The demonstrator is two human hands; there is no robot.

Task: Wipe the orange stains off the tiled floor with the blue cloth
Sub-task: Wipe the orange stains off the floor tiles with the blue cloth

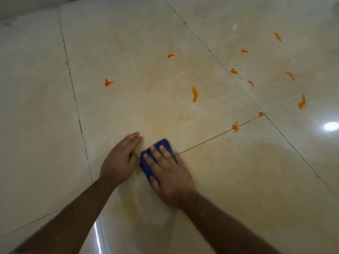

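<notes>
**Cloth pinned at the grout line, stains lie beyond**

Your right hand (165,169) lies flat, fingers spread, pressing the blue cloth (156,154) onto the tiled floor (45,107); it presses rather than grips. The cloth sits near you, across a grout joint. Your left hand (122,158) rests palm-down just left of the cloth, fingers straight and together, holding nothing. Orange stains (194,94) are scattered farther off and to the right, well apart from the cloth. Faint yellowish smears show on the tile around both hands.
</notes>
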